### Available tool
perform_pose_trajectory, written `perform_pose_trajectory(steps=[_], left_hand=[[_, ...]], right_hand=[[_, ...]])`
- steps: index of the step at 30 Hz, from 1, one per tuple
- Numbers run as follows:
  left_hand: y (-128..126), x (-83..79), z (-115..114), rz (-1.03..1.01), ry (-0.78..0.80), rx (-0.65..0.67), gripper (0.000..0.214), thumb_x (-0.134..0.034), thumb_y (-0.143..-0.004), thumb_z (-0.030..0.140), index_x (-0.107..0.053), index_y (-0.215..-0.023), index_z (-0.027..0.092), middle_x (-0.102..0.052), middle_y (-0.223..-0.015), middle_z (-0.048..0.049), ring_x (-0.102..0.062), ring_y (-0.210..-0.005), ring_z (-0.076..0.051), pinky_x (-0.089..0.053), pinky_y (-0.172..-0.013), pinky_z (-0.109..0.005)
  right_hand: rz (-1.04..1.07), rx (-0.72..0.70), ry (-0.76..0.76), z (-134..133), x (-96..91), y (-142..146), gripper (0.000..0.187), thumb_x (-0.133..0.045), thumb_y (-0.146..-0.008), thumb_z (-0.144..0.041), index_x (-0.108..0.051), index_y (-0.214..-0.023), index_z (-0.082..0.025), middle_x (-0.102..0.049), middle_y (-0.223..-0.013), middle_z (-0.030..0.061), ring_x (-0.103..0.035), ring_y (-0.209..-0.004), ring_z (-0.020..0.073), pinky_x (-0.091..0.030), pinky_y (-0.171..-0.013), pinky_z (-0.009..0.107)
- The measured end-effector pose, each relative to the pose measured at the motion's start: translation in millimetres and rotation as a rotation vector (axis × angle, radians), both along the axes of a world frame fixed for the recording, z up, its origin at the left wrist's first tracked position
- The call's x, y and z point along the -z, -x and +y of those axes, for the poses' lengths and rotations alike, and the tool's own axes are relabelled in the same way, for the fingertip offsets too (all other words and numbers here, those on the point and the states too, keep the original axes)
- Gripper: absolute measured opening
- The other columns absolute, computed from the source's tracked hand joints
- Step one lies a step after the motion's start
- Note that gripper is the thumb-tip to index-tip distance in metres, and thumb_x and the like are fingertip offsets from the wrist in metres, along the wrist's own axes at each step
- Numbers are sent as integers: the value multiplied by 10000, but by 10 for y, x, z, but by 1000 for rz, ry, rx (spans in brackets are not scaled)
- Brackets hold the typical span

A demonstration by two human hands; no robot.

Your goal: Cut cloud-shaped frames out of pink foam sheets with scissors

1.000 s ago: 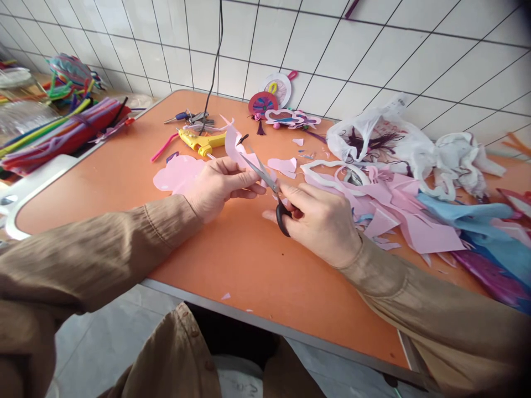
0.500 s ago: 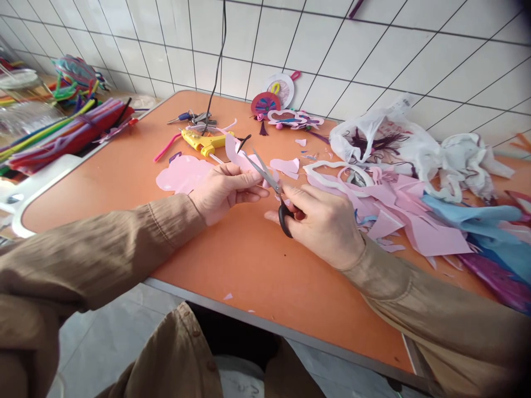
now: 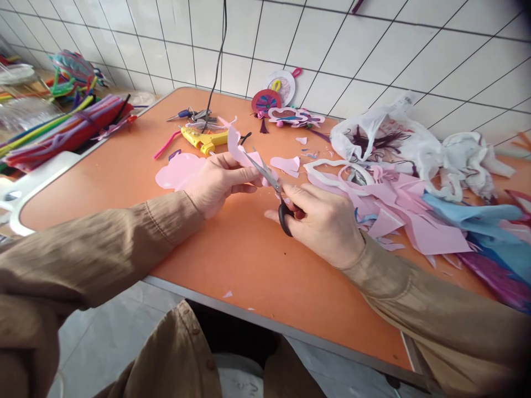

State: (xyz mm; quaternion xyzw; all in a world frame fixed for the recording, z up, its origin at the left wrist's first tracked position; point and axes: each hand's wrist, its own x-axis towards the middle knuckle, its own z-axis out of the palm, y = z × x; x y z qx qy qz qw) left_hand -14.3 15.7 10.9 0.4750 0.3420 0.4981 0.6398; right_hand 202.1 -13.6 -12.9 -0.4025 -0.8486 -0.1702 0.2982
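Note:
My right hand [image 3: 321, 218] grips a pair of scissors [image 3: 265, 172] with black handles, its blades pointing up and to the left. Between the thumb and fingers of my left hand [image 3: 224, 182] is a piece of pink paper [image 3: 235, 145], curling upward behind the blades. The scissors cross in front of this paper, and the exact spot where they meet it is partly hidden by my fingers. Just left of my left hand a pink cloud-shaped cutout [image 3: 179, 170] lies flat on the orange table [image 3: 257, 265].
A yellow glue gun [image 3: 205, 139] lies behind my left hand, near keys [image 3: 203, 117]. Finished ornaments [image 3: 267, 103] rest by the tiled wall. Pink scraps [image 3: 431, 226] and a white plastic bag [image 3: 373, 132] are piled at right. Bundled pipe cleaners [image 3: 78, 130] sit at left.
My left hand has shifted slightly left, and the pink paper in it has turned more upright. The scissors and my right hand have hardly moved.

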Motion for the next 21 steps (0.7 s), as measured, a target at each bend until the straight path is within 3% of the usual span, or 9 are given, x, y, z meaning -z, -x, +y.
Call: perform_pose_trajectory(steps=[7,14,21], left_hand=[[-16,26,-8,-11,60,16,177,-902,-687,245,-760,-677,140,-735,-712,-52,-672,-671,-127,-567,-701,-269],[-24,29,-19,-19,63,37,298,-964,-610,314,-730,-654,136,-715,-692,-43,-654,-664,-132,-569,-718,-301],[-28,21,-17,-38,67,34,322,-985,-582,330,-744,-655,129,-711,-683,-41,-652,-655,-123,-550,-661,-261]], right_hand=[[3,-40,-7,1,-11,-3,410,-744,-949,-370,-778,-1227,-72,-608,-628,-11,-509,-541,144,-367,-531,309],[18,-52,-34,33,23,-21,413,-661,-996,-458,-774,-1227,-135,-595,-612,-12,-522,-529,156,-366,-523,308],[4,-40,-31,9,-8,-2,371,-727,-958,-355,-782,-1203,-81,-614,-625,-11,-526,-542,148,-369,-533,306]])
